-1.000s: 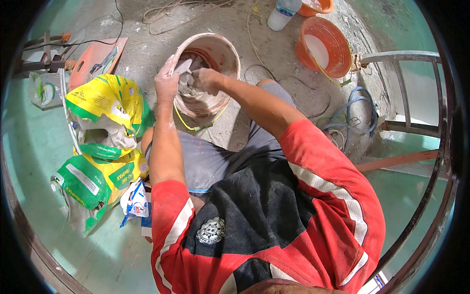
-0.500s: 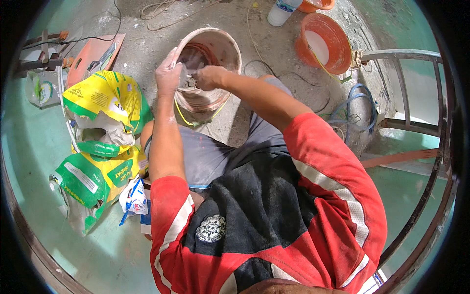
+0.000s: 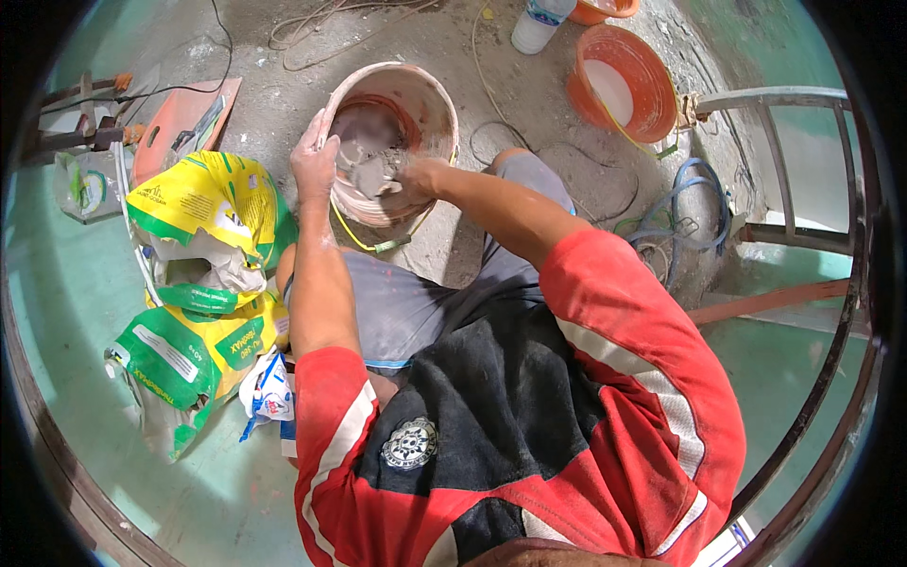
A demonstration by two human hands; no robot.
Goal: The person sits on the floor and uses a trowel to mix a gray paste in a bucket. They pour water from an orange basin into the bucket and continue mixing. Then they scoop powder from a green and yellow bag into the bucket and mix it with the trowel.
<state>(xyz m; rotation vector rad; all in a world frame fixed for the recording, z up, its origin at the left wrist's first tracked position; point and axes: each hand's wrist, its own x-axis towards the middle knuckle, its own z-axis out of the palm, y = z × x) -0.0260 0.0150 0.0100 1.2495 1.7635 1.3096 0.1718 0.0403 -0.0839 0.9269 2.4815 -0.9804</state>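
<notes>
A pale bucket (image 3: 430,102), coated in dried mix, leans toward me between my knees. My left hand (image 3: 314,168), whitened with dust, grips its left rim. Inside the bucket lies a grey powdery mix (image 3: 368,128), partly blurred. At the near side of the opening, my right hand (image 3: 422,180) is closed round a trowel (image 3: 374,178) whose blade carries a grey lump. Motion smears the fingers of that hand, and the trowel's handle is hidden in them. A yellow handle (image 3: 351,230) hangs under the bucket.
Opened yellow-and-green bags (image 3: 198,354) stand by my left leg. Beyond the bucket to the right are an orange tub (image 3: 652,90) with whitish liquid and a plastic bottle (image 3: 539,28). A coiled blue hose (image 3: 694,203) lies near a metal railing (image 3: 775,99). Cords cross the floor.
The bucket opening has tipped further toward me, showing more of the mix. My right hand and the trowel have come nearer and slightly right; my left hand remains on the rim.
</notes>
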